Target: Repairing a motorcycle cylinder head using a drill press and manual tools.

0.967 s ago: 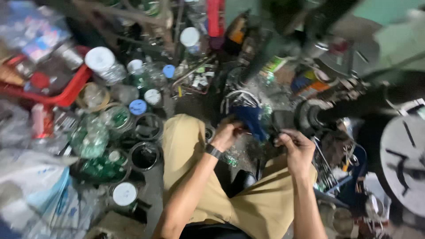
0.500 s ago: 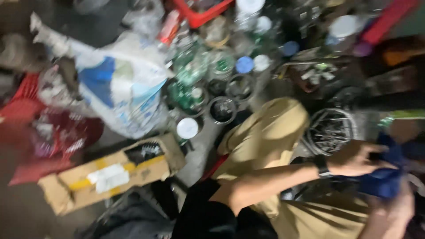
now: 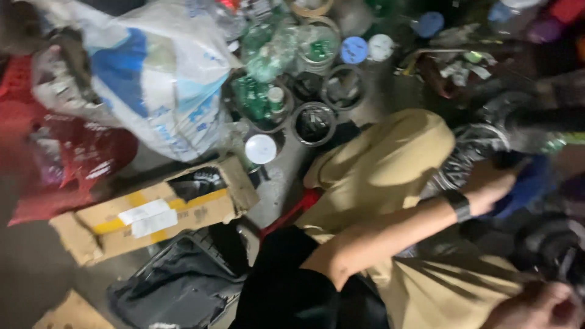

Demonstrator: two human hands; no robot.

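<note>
The person wears khaki trousers (image 3: pixel 390 164), loose and creased, the cloth bunching into soft folds over the knee (image 3: pixel 420 131) and along both thighs. The top is black (image 3: pixel 286 286), with a short sleeve that ends above the elbow, leaving the forearm (image 3: pixel 390 234) bare. A black band, a watch or wrist strap (image 3: pixel 460 206), circles the left wrist; it is broad and plain, and its face cannot be made out. The left hand (image 3: pixel 496 183) is bare, with no glove or ring that shows. The right hand (image 3: pixel 536 307), at the lower edge of the view, is bare too and blurred.
</note>
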